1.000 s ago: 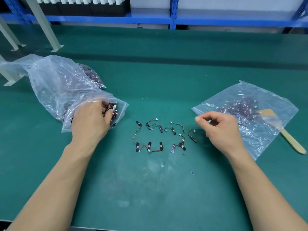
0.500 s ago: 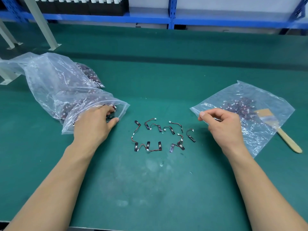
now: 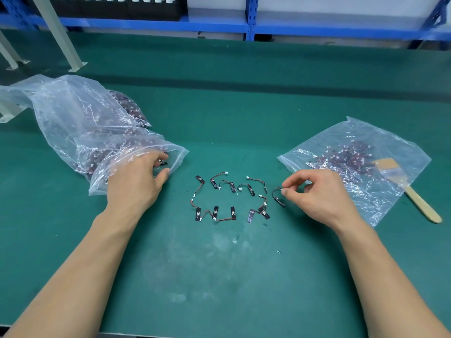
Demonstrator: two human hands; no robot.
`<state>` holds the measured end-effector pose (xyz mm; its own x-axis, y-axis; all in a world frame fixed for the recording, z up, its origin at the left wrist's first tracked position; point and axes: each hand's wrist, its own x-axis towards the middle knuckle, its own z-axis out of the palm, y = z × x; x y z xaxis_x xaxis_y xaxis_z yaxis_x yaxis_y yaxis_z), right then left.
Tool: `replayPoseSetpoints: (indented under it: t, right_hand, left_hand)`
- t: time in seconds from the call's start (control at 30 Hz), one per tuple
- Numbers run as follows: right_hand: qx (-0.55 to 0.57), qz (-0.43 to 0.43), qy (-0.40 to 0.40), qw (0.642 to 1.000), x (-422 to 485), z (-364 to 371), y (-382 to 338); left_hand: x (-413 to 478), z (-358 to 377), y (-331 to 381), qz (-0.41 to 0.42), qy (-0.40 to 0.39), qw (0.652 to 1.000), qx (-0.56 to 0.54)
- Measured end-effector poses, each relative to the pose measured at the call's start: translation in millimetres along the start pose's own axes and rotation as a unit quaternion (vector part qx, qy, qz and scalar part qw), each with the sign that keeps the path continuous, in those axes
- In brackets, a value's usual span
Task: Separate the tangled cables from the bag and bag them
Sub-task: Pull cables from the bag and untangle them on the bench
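Observation:
A large clear bag [image 3: 73, 123] full of tangled dark red cables lies at the left. My left hand [image 3: 136, 184] reaches into its mouth, and its curled fingers and thumb close on a small cable piece [image 3: 163, 162]. Several separated cables [image 3: 229, 196], each with a black strip and a white connector, lie spread on the green mat between my hands. My right hand [image 3: 317, 193] pinches the white connector end of the rightmost cable [image 3: 278, 197], whose black strip rests on the mat. A second clear bag [image 3: 341, 137] at the right holds a pile of sorted cables.
A brush with a wooden handle [image 3: 419, 206] lies at the right bag's far side, with its head on the plastic. Blue shelving [image 3: 219, 25] runs along the back, and grey frame legs [image 3: 61, 37] stand at the back left. The table's front edge is near my elbows.
My right hand has moved from the right bag's edge down and left to the rightmost cable and pinched its connector. My left hand stays at the left bag's mouth.

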<state>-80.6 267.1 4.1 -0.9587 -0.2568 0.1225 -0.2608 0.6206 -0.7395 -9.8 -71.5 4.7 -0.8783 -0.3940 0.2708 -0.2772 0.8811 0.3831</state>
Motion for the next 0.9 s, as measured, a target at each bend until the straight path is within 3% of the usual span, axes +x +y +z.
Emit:
replayPoseSetpoints:
  t: [0.37, 0.9]
  right_hand:
    - [-0.041, 0.018, -0.069, 0.997, 0.1, 1.5, 2.5]
    - [-0.033, 0.032, -0.033, 0.998, 0.5, 3.0, 2.8]
  left_hand:
    - [-2.9, 0.8, 4.4, 0.077, 0.027, 0.995, -0.056]
    - [-4.4, 1.0, 5.6, 0.086, 0.023, 0.991, -0.098]
